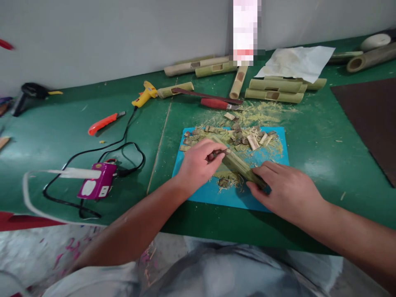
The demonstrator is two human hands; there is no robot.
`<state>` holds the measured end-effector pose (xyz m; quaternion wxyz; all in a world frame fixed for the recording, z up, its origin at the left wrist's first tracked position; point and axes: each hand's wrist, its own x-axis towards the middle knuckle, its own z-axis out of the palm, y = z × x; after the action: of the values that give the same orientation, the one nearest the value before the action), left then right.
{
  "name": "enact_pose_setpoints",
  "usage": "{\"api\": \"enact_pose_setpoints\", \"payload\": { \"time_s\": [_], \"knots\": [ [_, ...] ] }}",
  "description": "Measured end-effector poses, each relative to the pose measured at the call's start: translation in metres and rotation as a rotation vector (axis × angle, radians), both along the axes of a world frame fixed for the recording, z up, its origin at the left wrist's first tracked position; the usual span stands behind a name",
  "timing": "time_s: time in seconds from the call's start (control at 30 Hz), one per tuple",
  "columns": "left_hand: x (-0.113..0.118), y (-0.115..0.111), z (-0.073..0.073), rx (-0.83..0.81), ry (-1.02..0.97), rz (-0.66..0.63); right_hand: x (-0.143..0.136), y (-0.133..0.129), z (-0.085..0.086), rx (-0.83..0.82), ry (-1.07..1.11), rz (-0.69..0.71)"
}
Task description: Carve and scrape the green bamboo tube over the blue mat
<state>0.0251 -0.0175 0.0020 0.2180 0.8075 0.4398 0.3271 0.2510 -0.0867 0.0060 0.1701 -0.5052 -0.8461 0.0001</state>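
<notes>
While its near end is clasped in the right hand, a bamboo length is held aslant over the blue mat, its far part met by the left hand, closed on a small dark item, unclear. Judged light, stiff, splintery-edged; best gripped by its outer sides. Bamboo chips are strewn beyond.

Soft light; tabletop shadowed along front; slight blur; pixelated patch.

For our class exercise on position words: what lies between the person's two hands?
In the head view, a bamboo piece slants between the left hand and the right hand, with the blue mat beneath.
</notes>
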Motion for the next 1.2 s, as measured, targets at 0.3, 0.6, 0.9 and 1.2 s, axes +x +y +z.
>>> {"api": "enact_pose_setpoints", "payload": {
  "time_s": [0.3, 0.6, 0.9, 1.2],
  "knots": [
    [0.001, 0.0, -0.004, 0.088, -0.033, 0.069, -0.001, 0.0, -0.001, 0.012, -0.004, -0.003],
    [-0.008, 0.01, -0.005, 0.221, -0.034, 0.106, 0.0, 0.0, -0.001, 0.011, 0.013, 0.008],
    [-0.015, 0.019, -0.007, 0.224, 0.025, 0.065, 0.0, 0.0, -0.001, -0.013, 0.01, -0.003],
    [-0.018, 0.021, -0.008, 0.197, 0.071, 0.045, 0.001, 0.0, -0.001, -0.029, 0.003, -0.002]
  ]
}}
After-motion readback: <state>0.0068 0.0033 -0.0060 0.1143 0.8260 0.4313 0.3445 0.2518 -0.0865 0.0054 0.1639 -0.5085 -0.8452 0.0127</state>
